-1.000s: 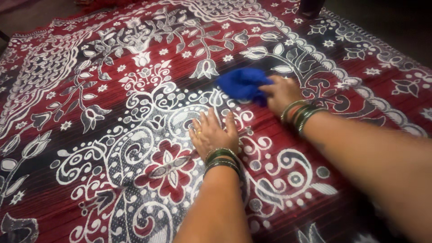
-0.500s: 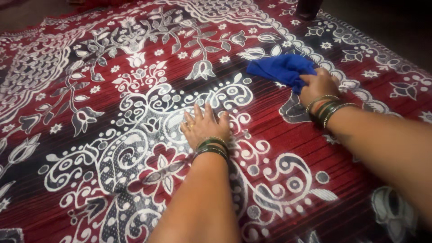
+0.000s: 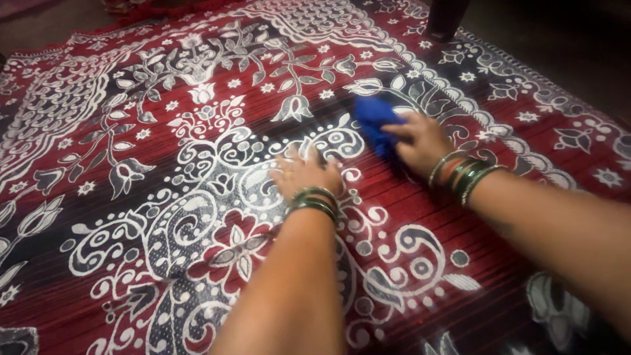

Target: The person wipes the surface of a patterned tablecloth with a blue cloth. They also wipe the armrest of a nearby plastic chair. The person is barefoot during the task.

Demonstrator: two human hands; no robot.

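A red, black and white patterned mat (image 3: 164, 164) covers the floor and fills most of the view. My left hand (image 3: 304, 172) lies flat on it, palm down, fingers spread, with green bangles at the wrist. Just to its right, my right hand (image 3: 420, 141) presses a crumpled blue cloth (image 3: 376, 121) onto the mat. The cloth sticks out on the far-left side of the hand, and part of it is hidden under the fingers. That wrist also wears green and red bangles.
A dark upright object (image 3: 445, 20), perhaps a furniture leg, stands on the mat's far edge at top right. Bare dark floor (image 3: 572, 46) lies beyond the mat's right border. More floor shows at the top left corner.
My right hand has slid the blue cloth across the mat, out to the right and then back to the left towards my left hand. The left hand stays planted flat.
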